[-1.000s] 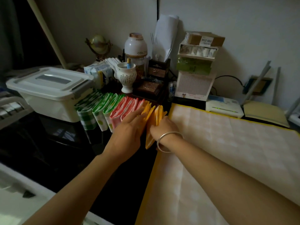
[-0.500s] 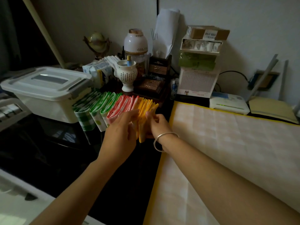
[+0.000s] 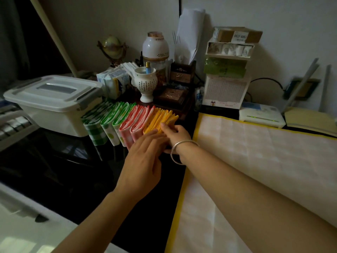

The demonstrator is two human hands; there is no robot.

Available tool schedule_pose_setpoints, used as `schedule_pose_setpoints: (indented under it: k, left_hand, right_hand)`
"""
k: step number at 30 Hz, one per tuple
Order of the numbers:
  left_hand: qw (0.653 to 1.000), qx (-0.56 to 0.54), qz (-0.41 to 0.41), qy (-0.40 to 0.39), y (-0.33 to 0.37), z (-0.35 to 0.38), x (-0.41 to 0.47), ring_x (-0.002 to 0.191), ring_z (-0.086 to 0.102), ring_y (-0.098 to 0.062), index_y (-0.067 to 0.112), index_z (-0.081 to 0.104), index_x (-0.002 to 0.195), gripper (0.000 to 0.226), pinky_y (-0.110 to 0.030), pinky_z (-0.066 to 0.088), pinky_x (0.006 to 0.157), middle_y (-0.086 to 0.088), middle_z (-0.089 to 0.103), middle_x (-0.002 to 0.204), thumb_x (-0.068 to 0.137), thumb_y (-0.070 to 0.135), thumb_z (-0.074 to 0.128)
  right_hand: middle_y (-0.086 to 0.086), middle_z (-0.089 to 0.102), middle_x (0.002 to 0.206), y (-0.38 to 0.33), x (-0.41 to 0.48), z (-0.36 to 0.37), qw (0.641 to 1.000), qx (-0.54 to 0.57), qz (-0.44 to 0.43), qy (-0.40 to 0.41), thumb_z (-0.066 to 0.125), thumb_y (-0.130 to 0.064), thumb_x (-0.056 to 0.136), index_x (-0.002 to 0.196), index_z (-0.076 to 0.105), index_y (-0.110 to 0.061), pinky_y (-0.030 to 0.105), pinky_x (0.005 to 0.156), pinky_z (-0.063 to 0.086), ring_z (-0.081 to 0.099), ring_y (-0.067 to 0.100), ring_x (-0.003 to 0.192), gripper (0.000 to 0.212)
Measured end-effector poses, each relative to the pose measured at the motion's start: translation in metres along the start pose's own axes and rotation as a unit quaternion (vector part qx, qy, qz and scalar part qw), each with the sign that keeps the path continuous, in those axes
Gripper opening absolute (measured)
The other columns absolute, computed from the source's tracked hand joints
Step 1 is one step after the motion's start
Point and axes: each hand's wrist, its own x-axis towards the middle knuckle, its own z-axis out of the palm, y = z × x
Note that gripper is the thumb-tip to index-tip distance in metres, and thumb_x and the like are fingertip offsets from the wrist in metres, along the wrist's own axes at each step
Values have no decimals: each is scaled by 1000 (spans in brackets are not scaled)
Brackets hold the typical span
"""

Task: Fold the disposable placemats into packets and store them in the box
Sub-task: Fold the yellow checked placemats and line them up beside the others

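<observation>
most of the folding looks done: a row of folded packets (image 3: 116, 123), green, pink and yellow, stands on the dark table (image 3: 54, 161) and leans on the white storage box (image 3: 52, 114), lid closed. one yellow-edged placemat (image 3: 255, 161) lies flat at the right, not yet folded, and the storing is all left, i judge. the left hand (image 3: 144, 161), fingers straight and together, rests on the near packet ends. the right hand (image 3: 175, 136) touches the last yellow packet (image 3: 164, 116) with bent fingers; i cannot tell if it pinches.
</observation>
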Motion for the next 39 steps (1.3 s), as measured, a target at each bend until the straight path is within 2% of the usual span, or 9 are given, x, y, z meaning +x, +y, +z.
schedule_pose_setpoints:
  k: [6,13,17,22,26,29,33,37,39]
  left_hand:
    - [1000,-8,20,-1,20,0,-8,118,53,-16,17,66,111,39,-34,43,98,3,60,123,85,9,38]
    - [997,-20,32,-73,43,4,-29,104,56,-13,24,68,102,34,-34,50,84,9,62,114,87,15,39]
    - [982,-58,93,-152,73,7,-48,102,57,-13,25,65,104,19,-34,48,84,10,60,114,90,21,54]
    - [927,-84,172,-322,106,22,-74,133,37,-14,27,46,136,71,-26,26,110,6,41,145,78,60,67]
    - [919,-24,221,-326,118,36,-89,142,29,-23,30,36,146,94,-31,18,118,1,35,152,69,71,69]
    - [916,-2,212,-340,123,35,-87,143,29,-29,27,36,146,101,-39,20,119,-5,35,153,63,73,71]
    - [888,41,160,-429,143,25,-85,151,-2,-21,28,16,155,108,-42,-1,122,-2,4,164,71,70,70]
    - [887,16,144,-438,150,15,-77,150,0,-15,33,28,151,98,-35,5,121,6,9,163,71,69,71]
    - [893,-17,120,-433,151,13,-75,150,3,-12,37,42,143,82,-23,7,119,11,19,161,73,68,70]
  right_hand:
    - [9,55,125,0,0,-25,996,54,68,-4,60,-52,87,127,49,-12,41,64,60,61,31,104,58]
    - [8,63,88,8,-18,-52,989,70,131,-9,52,-49,93,114,55,-6,38,68,56,65,23,72,48]
    - [12,59,102,11,-42,-69,990,53,129,-33,38,-43,101,123,51,-4,31,61,48,59,22,74,47]
    - [7,67,83,39,-86,-122,989,-144,11,-33,55,-22,95,91,63,-13,31,60,50,59,18,66,13]
    - [-7,71,80,76,-137,-184,924,-362,-123,1,67,-26,83,76,65,-31,33,79,53,65,13,78,9]
    - [-8,71,77,98,-177,-223,912,-383,-145,32,69,-22,82,70,61,-42,34,77,53,66,10,76,25]
    - [-12,68,77,118,-221,-252,912,-378,-153,37,70,-14,82,74,62,-40,32,74,54,64,3,75,28]
    - [-22,60,89,135,-249,-264,878,-436,-196,-15,67,-50,75,83,59,-43,26,81,49,53,-2,92,14]
    - [-29,58,102,137,-261,-270,866,-455,-203,-42,56,-80,64,90,59,-45,14,88,42,49,-7,103,44]
